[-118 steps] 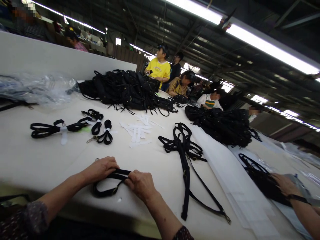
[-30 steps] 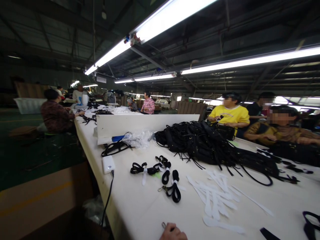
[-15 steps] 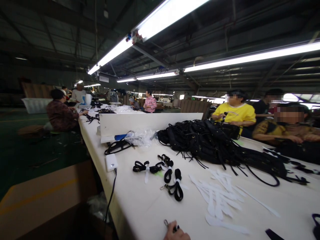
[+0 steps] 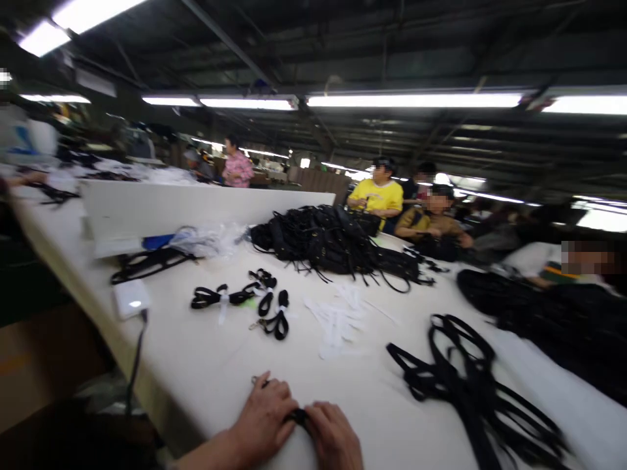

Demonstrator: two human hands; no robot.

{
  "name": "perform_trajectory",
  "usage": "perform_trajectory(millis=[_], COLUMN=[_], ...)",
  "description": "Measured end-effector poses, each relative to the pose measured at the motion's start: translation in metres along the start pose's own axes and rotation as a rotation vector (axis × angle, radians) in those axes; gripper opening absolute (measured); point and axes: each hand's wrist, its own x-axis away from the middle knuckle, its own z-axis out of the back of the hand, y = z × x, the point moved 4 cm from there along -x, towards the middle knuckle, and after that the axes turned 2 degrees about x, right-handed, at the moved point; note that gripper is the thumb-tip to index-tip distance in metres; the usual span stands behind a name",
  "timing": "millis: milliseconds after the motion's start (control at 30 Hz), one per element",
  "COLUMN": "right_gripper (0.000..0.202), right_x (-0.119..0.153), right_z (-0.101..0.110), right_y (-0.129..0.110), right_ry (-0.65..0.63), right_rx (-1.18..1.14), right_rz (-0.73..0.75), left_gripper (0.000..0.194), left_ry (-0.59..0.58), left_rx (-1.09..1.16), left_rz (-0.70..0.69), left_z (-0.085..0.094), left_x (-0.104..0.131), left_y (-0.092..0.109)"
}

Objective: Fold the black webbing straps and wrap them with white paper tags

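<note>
Both hands low at the near edge of the white table (image 4: 206, 365). Left hand (image 4: 262, 418) and right hand (image 4: 333, 437) side by side, fingers curled shut on a black strap (image 4: 297, 415) pinched between them — only a short piece shows. Beyond: bundled straps (image 4: 274, 313), white paper strips (image 4: 336, 323), a loose tangle of straps (image 4: 460, 378) to the right — a black heap (image 4: 333, 245) farther back.

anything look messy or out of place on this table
Nothing looks damaged or spilled. The loose black straps at right lie in a tangle, and the white paper strips are scattered, not stacked. Both hands, left hand and right hand, press a folded black strap at the table edge.
</note>
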Motion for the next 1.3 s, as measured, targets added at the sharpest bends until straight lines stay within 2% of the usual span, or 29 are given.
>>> perform_trajectory(millis=[133, 267, 333, 567, 667, 767, 833, 933, 1067, 1167, 1300], right_gripper=[0.009, 0.007, 0.009, 0.014, 0.017, 0.022, 0.024, 0.020, 0.017, 0.018, 0.026], right_x=[0.007, 0.006, 0.005, -0.002, -0.023, -0.052, -0.071, -0.089, -0.096, -0.097, -0.098], right_z=[0.003, 0.001, 0.000, 0.002, 0.014, 0.021, 0.018, 0.008, -0.004, -0.005, -0.002], right_y=[-0.014, -0.010, -0.007, 0.013, 0.042, 0.079, 0.101, 0.124, 0.133, 0.132, 0.130], right_ry=[-0.096, -0.167, -0.199, -0.260, -0.217, -0.261, -0.322, -0.379, -0.450, -0.493, -0.536], right_rx=[0.058, 0.071, 0.062, -0.088, -0.106, 0.111, 0.218, 0.255, 0.264, 0.267, 0.261], right_rz=[-0.058, -0.096, -0.118, -0.173, -0.276, -0.390, -0.431, -0.461, -0.473, -0.484, -0.517], left_gripper=[0.023, 0.021, 0.022, 0.025, 0.028, 0.029, 0.030, 0.032, 0.033, 0.036, 0.041], left_ry=[-0.114, -0.222, -0.238, -0.113, -0.064, -0.041, -0.018, 0.004, 0.039, 0.053, 0.062], left_rx=[0.083, 0.088, 0.086, 0.120, 0.145, 0.204, 0.294, 0.510, 0.681, 0.699, 0.722], left_rz=[-0.009, -0.039, -0.052, -0.148, -0.158, -0.117, -0.068, 0.017, 0.107, 0.136, 0.242], left_z=[0.005, 0.008, 0.010, 0.004, -0.003, -0.005, -0.003, 0.003, 0.007, 0.005, 0.001], left_x=[0.002, -0.003, -0.003, 0.003, 0.004, 0.004, 0.003, 0.001, -0.001, -0.003, -0.003], left_y=[0.000, -0.001, 0.000, -0.012, -0.023, -0.034, -0.039, -0.045, -0.050, -0.056, -0.062])
